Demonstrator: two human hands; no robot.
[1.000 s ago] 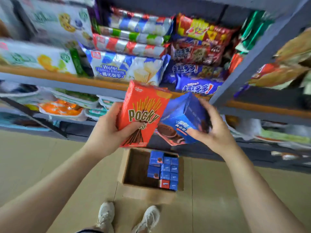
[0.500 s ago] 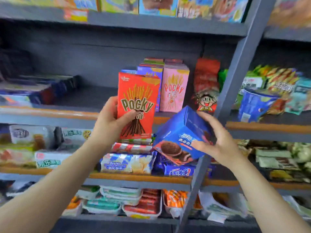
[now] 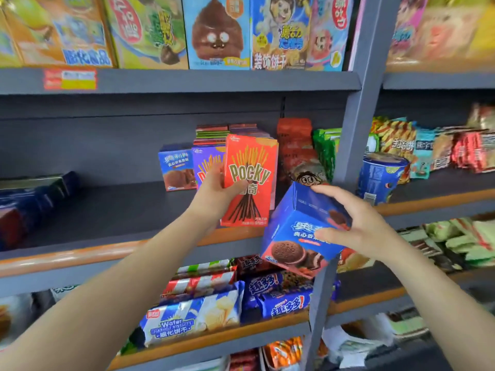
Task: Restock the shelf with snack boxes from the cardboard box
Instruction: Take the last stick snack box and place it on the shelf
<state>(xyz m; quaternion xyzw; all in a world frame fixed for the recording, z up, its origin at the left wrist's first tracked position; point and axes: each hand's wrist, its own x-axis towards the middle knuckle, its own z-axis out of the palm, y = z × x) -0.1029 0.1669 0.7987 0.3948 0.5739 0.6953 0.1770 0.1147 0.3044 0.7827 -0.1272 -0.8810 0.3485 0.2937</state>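
Our left hand [image 3: 214, 191] clamps the red stick-biscuit box [image 3: 249, 180] by its left edge, thumb across the front, holding it upright with its long axis vertical and its face toward us, just above the front edge of the shelf [image 3: 107, 210] and right before the purple box [image 3: 207, 167] standing there. Our right hand [image 3: 356, 226] grips the blue cookie box [image 3: 297, 236], tilted with its top leaning back, lower down, in front of the shelf's orange front edge by the grey upright [image 3: 359, 116]. The left hand is the nearer, and we judge the red box goes straight back.
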